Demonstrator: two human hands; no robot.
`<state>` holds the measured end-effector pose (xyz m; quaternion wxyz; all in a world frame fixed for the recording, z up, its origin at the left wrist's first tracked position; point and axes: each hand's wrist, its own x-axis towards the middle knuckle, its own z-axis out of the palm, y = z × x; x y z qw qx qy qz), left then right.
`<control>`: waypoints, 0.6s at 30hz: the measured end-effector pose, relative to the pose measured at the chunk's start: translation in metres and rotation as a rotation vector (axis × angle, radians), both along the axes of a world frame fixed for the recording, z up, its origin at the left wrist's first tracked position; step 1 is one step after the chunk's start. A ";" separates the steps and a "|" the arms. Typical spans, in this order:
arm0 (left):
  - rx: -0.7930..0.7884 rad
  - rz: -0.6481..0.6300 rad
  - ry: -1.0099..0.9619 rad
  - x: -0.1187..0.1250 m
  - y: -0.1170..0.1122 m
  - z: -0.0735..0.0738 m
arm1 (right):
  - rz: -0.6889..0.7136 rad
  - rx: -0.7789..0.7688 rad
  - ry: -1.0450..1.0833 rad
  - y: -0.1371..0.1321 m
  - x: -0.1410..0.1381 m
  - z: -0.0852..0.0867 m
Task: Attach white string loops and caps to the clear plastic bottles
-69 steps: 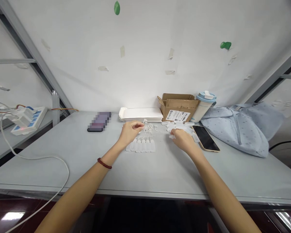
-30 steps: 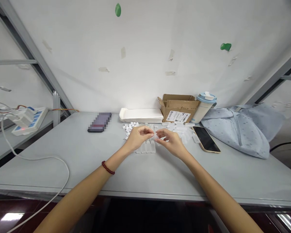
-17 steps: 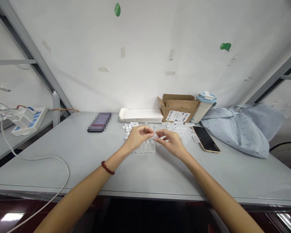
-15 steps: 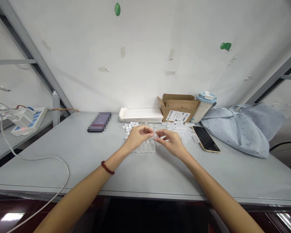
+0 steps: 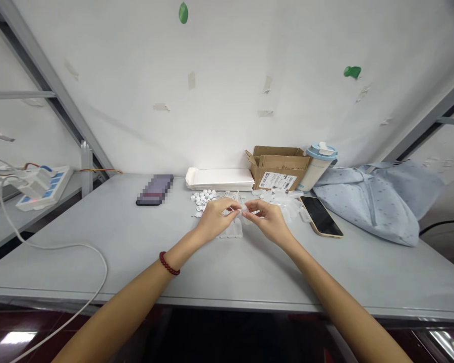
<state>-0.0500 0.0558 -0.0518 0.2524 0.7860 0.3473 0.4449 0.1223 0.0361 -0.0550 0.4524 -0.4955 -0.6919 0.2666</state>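
Note:
My right hand (image 5: 267,218) pinches a small translucent plastic bottle (image 5: 244,207) between thumb and fingertips. At the bottle's left end, my left hand (image 5: 215,217) has thumb and fingertips closed together; whether they grip the bottle or a small part on it is too small to tell. Below and partly behind my left hand lies a row of similar translucent bottles (image 5: 232,231). A pile of small white caps (image 5: 203,199) is just beyond my left hand. More loose translucent bottles (image 5: 285,204) lie heaped beyond my right hand. Small white pieces (image 5: 229,195) show behind the fingertips.
Along the wall stand a stack of white paper trays (image 5: 223,177), an open cardboard box (image 5: 280,164) and a cup with a blue lid (image 5: 318,164). A phone (image 5: 321,217) and a blue cloth bag (image 5: 371,201) lie right, another phone (image 5: 155,190) left. A white cable (image 5: 98,252) crosses the table.
My left hand has shifted slightly lower and now covers more of the bottle row. The held bottle has tilted a little between the fingers. My right hand stays almost in place.

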 end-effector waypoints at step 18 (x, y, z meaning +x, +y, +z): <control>0.450 -0.045 0.252 0.005 -0.005 -0.008 | -0.067 -0.096 0.190 0.006 0.003 -0.004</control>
